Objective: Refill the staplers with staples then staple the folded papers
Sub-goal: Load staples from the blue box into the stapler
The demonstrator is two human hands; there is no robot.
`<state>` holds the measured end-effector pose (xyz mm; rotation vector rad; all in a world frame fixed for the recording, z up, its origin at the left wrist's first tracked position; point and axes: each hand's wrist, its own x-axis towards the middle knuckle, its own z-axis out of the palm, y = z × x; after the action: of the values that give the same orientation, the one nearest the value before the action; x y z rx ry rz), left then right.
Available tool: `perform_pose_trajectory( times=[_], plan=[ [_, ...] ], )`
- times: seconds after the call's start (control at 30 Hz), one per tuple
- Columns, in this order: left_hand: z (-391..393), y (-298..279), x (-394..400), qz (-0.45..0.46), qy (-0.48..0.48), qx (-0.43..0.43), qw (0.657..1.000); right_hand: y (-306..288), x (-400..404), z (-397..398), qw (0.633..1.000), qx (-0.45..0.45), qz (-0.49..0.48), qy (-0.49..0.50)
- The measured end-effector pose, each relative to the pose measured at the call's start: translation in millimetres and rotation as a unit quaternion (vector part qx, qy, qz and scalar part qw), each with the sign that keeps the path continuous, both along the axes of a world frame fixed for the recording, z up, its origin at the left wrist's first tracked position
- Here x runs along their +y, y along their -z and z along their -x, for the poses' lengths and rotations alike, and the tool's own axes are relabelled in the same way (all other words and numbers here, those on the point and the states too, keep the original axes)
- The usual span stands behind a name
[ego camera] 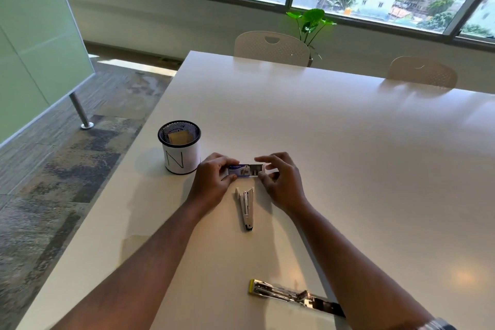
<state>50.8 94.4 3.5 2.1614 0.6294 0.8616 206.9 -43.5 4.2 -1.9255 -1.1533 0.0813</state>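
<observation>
A small blue and white staple box (245,170) is held just above the white table (348,142). My left hand (214,182) grips its left end, and my right hand (281,182) pinches its right end with thumb and fingers. Just below the box a white stapler (247,207) lies on the table with its top swung open. A second stapler (292,296), yellow-tipped with bare metal showing, lies fully opened flat near the table's front edge, partly under my right forearm. I see no loose folded papers on the table.
A black mesh cup (180,151) with a white label marked N stands left of my hands and holds brownish folded items. Two white chairs (272,47) stand at the far side, with a plant behind. The table's left edge drops to carpet.
</observation>
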Motion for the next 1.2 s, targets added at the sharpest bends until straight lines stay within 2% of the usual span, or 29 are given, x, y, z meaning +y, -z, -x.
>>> perform_pose_trajectory(
  times=[0.17, 0.57, 0.9, 1.2],
  plan=[
    [-0.4, -0.9, -0.9, -0.009, -0.005, 0.003, 1.0, 1.5, 1.3, 3.9, 0.999, -0.048, 0.021, 0.009],
    [0.2, -2.2, -1.6, -0.01, -0.007, 0.008, 1.0, 4.9, 3.4, 5.5, 0.994, -0.093, 0.045, 0.035],
    [0.7, -1.7, -2.4, -0.006, -0.009, 0.008, 1.0, 5.8, 4.2, -1.0, 0.999, -0.013, -0.008, 0.039],
    [-0.2, -2.1, -1.6, 0.003, -0.009, 0.005, 1.0, 3.5, 0.3, -6.0, 0.978, 0.175, -0.083, 0.077]
  ],
)
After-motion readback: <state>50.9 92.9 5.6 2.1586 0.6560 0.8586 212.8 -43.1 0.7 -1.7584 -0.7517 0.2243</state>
